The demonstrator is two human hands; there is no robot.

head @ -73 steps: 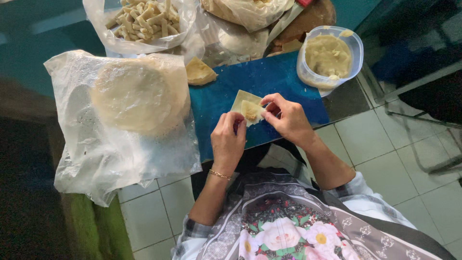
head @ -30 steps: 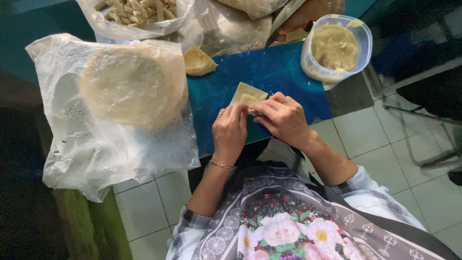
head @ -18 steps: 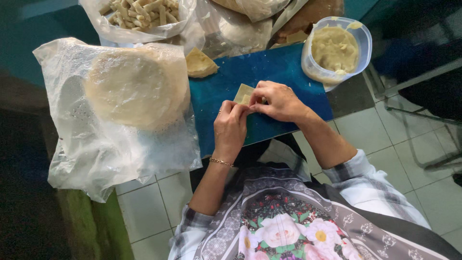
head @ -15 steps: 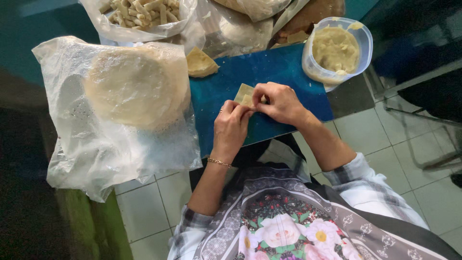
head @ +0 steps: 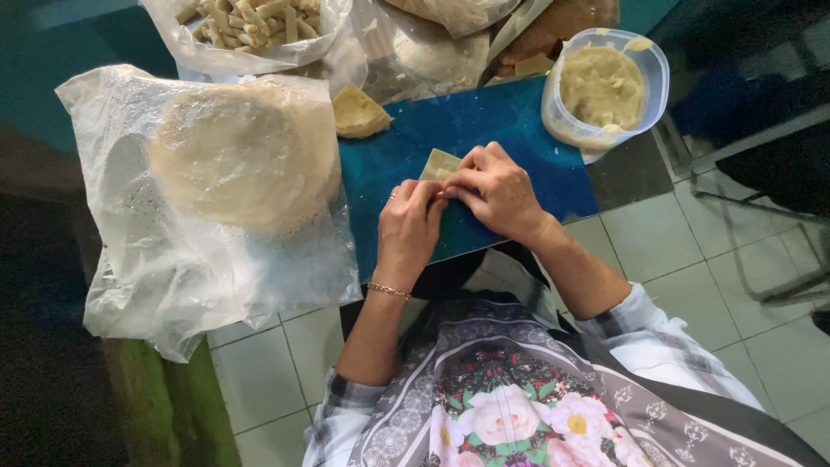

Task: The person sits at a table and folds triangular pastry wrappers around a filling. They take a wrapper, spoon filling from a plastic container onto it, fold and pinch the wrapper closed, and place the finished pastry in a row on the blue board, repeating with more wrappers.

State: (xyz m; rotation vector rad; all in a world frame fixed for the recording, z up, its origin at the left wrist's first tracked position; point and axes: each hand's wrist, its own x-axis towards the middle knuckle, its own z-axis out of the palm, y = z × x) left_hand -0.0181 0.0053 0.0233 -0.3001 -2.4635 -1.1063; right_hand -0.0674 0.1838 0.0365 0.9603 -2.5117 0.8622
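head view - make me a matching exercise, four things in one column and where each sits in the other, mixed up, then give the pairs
Things:
1. round wrapper stack
2. tub of filling
3. bag of finished rolls
4. small wrapper piece

Places:
A. under the fingertips of both hands, on the blue board
B. top left, behind the stack
C. right end of the board
D. on a clear plastic bag, left of the board

Pairs: 1-D, 2-C, 3-B, 4-A
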